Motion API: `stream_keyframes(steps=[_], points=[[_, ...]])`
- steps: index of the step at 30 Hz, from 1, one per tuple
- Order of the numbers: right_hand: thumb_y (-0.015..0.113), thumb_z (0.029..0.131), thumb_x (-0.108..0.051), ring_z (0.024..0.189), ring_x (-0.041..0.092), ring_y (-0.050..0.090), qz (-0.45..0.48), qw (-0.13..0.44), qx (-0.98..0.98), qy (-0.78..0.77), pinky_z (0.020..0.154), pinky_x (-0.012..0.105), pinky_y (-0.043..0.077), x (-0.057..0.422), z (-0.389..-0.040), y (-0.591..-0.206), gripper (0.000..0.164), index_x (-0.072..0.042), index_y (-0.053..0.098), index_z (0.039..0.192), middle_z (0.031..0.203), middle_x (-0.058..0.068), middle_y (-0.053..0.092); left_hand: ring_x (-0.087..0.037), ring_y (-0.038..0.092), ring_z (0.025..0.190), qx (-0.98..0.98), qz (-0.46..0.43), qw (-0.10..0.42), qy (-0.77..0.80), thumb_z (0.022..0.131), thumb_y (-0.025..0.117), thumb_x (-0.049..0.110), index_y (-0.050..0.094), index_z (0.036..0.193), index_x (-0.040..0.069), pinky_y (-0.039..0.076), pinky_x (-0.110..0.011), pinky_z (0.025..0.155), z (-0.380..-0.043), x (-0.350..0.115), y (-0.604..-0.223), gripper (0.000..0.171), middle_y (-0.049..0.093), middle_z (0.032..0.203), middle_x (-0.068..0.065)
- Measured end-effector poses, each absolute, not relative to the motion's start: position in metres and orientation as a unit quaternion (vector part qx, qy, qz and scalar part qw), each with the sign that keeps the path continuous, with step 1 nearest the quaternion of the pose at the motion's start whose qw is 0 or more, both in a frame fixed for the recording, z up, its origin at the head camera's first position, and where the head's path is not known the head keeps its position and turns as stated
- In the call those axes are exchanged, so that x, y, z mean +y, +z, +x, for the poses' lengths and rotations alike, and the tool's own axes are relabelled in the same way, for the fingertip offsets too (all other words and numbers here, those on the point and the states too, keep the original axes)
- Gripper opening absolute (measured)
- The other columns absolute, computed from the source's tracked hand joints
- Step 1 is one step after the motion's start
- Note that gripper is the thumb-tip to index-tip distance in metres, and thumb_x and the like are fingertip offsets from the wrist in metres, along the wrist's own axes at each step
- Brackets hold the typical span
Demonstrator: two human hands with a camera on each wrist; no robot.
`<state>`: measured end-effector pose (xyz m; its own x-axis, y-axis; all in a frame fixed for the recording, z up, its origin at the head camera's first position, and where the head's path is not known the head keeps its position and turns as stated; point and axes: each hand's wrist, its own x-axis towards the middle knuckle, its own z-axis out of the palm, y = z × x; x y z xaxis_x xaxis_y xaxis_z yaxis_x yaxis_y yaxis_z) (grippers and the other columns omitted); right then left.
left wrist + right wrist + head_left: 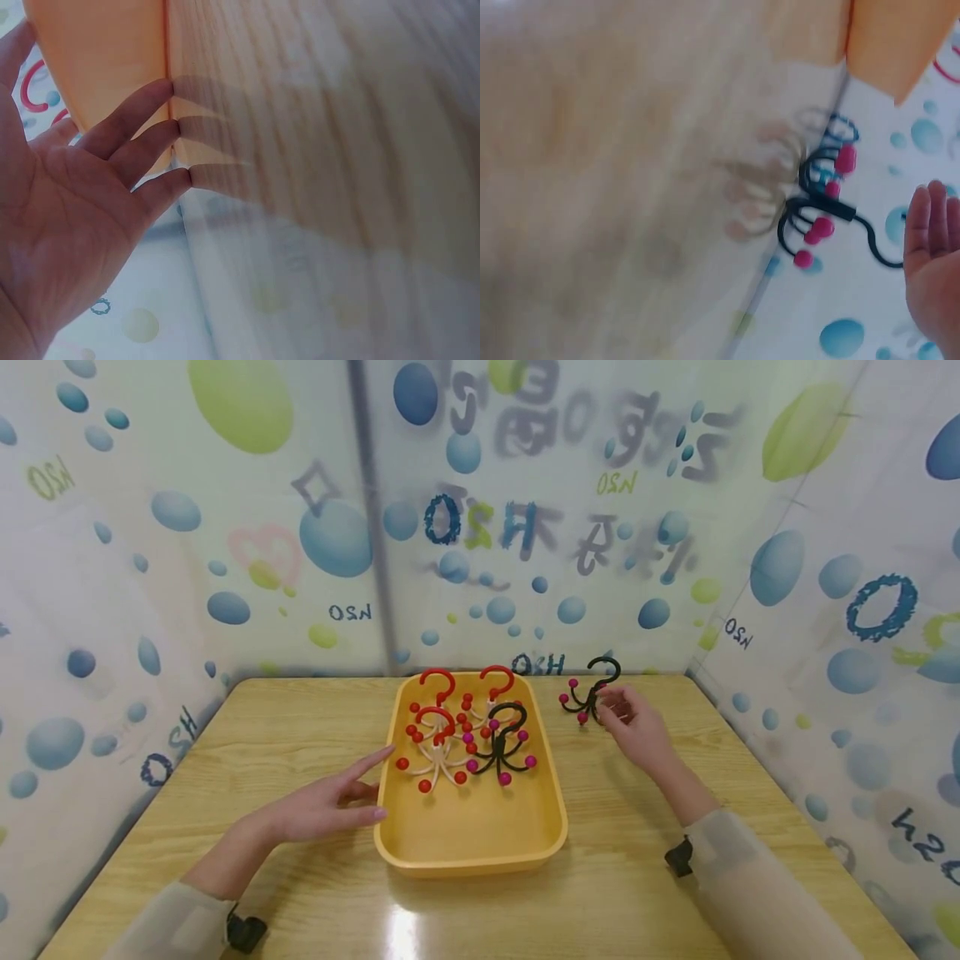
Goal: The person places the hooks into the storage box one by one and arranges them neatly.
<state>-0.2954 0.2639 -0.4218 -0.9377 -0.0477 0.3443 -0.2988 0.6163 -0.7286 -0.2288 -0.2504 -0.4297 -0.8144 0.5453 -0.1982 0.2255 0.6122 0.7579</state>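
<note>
A black hooked massager-like piece (591,697), with curved legs and pink ball tips, stands hook up on the table right of the tray. My right hand (633,722) pinches it near the base of its hook; the pinch itself is partly hidden. In the right wrist view the hook runs behind my right hand (936,255). My left hand (322,806) rests straight fingers and thumb against the left side of the yellow tray (468,843). Inside the tray stand three white-legged pieces with red hooks (437,752) and one black piece (499,747).
The wooden table (300,735) extends around the tray. A patterned curtain (465,585) hangs behind the table's back edge and along both sides. The pieces fill the tray's far half; its near half shows a bare floor.
</note>
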Motion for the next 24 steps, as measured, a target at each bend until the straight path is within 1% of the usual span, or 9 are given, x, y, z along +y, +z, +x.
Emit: stream_keyframes(steps=[3,7,10,13,18,24], points=[[0.063,0.113,-0.022,0.102,0.026,0.065,0.084,0.155,-0.891,0.419,0.084,0.024,0.053,0.275,-0.302,-0.417,0.033,-0.003,0.06,0.14,0.121,0.019,0.067,-0.046,0.057,0.148,0.873,0.221,0.209,0.381,0.106,0.072,0.048,0.012,0.178,0.036,0.045,-0.069,0.121,-0.23,-0.251,-0.43,0.094,0.06,0.157,-0.028],[0.062,0.113,-0.024,0.107,0.034,0.065,0.07,0.16,-0.892,0.416,0.087,0.033,0.053,0.289,-0.315,-0.412,0.036,-0.002,0.058,0.142,0.128,0.022,0.065,-0.046,0.057,0.149,0.872,0.222,0.21,0.383,0.106,0.072,0.048,0.012,0.178,0.036,0.045,-0.069,0.121,-0.23,-0.251,-0.43,0.095,0.06,0.157,-0.028],[0.06,0.114,-0.025,0.111,0.039,0.064,0.061,0.161,-0.89,0.422,0.088,0.037,0.053,0.296,-0.326,-0.408,0.039,-0.001,0.057,0.145,0.134,0.026,0.063,-0.046,0.058,0.148,0.872,0.223,0.209,0.382,0.106,0.072,0.048,0.012,0.178,0.035,0.045,-0.069,0.121,-0.23,-0.251,-0.43,0.095,0.061,0.157,-0.028],[0.058,0.115,-0.026,0.113,0.042,0.064,0.053,0.16,-0.889,0.426,0.085,0.035,0.053,0.3,-0.337,-0.406,0.043,-0.002,0.056,0.15,0.142,0.029,0.061,-0.045,0.058,0.148,0.874,0.224,0.207,0.379,0.106,0.072,0.048,0.012,0.178,0.036,0.045,-0.069,0.121,-0.23,-0.251,-0.43,0.094,0.061,0.156,-0.027],[0.058,0.115,-0.024,0.117,0.047,0.068,0.047,0.147,-0.893,0.422,0.076,0.027,0.054,0.3,-0.349,-0.406,0.048,-0.009,0.052,0.161,0.154,0.03,0.057,-0.046,0.058,0.148,0.874,0.219,0.209,0.379,0.105,0.072,0.048,0.012,0.178,0.037,0.044,-0.069,0.121,-0.229,-0.251,-0.43,0.095,0.061,0.157,-0.027],[0.052,0.118,-0.026,0.121,0.053,0.069,0.048,0.139,-0.895,0.421,0.067,0.024,0.052,0.298,-0.356,-0.409,0.051,-0.014,0.046,0.167,0.155,0.031,0.058,-0.045,0.057,0.148,0.872,0.22,0.21,0.383,0.105,0.072,0.047,0.012,0.178,0.036,0.045,-0.068,0.121,-0.23,-0.251,-0.431,0.095,0.061,0.157,-0.027]])
